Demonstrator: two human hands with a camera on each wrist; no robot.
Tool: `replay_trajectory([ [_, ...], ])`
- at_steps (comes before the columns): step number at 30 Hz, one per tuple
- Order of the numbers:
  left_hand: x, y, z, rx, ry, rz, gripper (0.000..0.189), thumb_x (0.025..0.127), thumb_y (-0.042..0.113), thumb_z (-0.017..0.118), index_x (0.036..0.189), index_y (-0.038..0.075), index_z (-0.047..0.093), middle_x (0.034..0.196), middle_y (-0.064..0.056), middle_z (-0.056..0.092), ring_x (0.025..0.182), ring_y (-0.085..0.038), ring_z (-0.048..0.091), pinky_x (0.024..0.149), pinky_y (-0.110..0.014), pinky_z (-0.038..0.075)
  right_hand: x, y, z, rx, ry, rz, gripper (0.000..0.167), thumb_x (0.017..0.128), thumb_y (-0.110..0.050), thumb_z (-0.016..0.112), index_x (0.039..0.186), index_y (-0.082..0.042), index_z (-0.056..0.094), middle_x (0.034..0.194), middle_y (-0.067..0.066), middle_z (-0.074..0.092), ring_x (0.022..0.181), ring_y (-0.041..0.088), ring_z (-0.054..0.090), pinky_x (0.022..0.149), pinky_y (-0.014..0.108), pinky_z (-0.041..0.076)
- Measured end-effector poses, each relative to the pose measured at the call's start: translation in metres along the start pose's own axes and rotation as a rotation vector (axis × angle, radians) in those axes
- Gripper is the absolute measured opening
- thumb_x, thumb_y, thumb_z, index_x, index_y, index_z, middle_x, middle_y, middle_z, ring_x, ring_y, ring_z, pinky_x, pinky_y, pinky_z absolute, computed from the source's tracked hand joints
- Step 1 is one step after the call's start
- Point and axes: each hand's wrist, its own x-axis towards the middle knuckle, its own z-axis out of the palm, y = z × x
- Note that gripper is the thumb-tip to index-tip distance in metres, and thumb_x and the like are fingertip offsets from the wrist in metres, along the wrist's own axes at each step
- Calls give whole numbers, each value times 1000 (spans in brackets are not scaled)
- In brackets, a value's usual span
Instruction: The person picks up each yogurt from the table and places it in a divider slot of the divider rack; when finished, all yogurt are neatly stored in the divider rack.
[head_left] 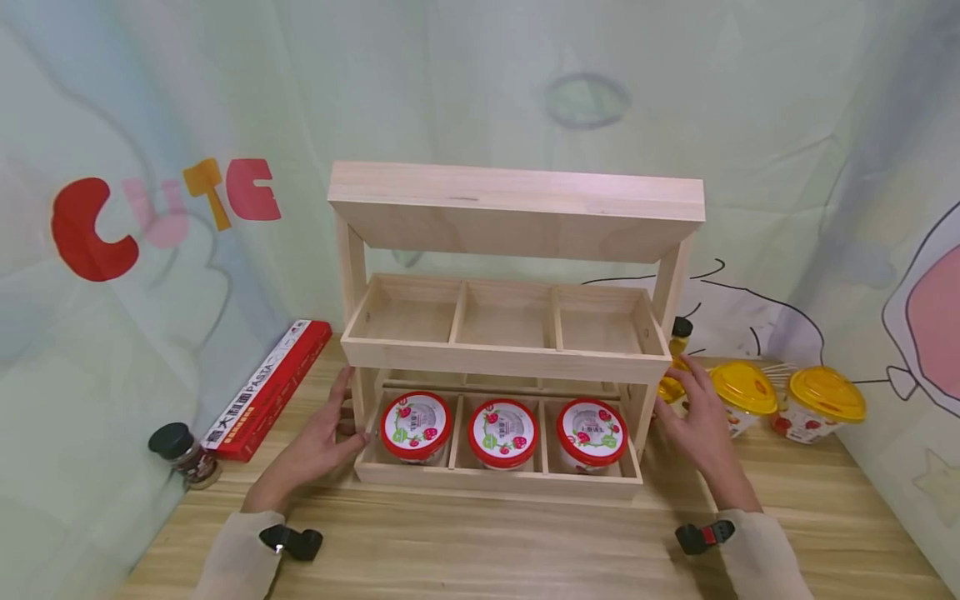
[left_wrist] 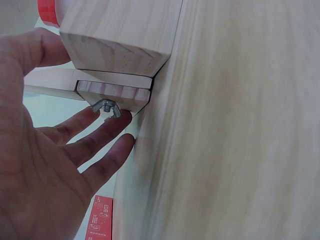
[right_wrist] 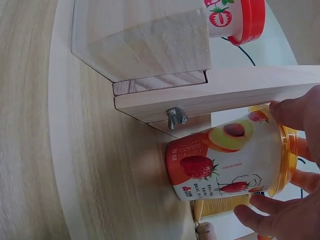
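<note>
Two-tier wooden display rack (head_left: 504,358), standing upright on wood-grain table (head_left: 480,550). Lower tray (head_left: 495,480), holding three red-lidded cups (head_left: 503,433), one per compartment. Left hand (head_left: 322,437): fingers spread, thumb at lower tray's left end, fingertips near wing nut (left_wrist: 106,106). Right hand (head_left: 701,417): fingers spread beside right post (head_left: 640,417), close to yellow-lidded fruit cup (right_wrist: 225,160); contact unclear. Farther right: two more yellow-lidded cups (head_left: 744,398). Far left: red pasta box (head_left: 268,390), black-capped spice jar (head_left: 187,460).
</note>
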Motion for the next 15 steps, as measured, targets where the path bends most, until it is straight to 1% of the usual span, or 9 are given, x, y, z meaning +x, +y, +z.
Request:
replay_trajectory([
  [2, 0, 0, 0, 1, 0, -12, 117, 94, 4, 73, 172, 26, -12, 152, -42, 43, 119, -58, 69, 92, -65, 64, 0, 0, 0, 2, 1, -3, 46, 99, -15, 69, 139, 6, 61, 170, 29, 34, 144, 58, 46, 99, 73, 58],
  [7, -1, 0, 0, 2, -3, -14, 118, 94, 5, 74, 171, 26, -13, 153, -42, 43, 119, -58, 69, 92, -64, 64, 0, 0, 1, 15, 6, -4, 47, 96, -13, 71, 138, 6, 61, 169, 29, 34, 144, 58, 47, 99, 73, 57],
  [15, -1, 2, -1, 6, 0, -4, 117, 93, 4, 73, 171, 24, -12, 152, -42, 43, 119, -59, 68, 93, -66, 64, 1, -1, 0, 75, 13, 17, 46, 95, -10, 72, 137, 7, 63, 169, 29, 34, 147, 57, 43, 108, 71, 52],
])
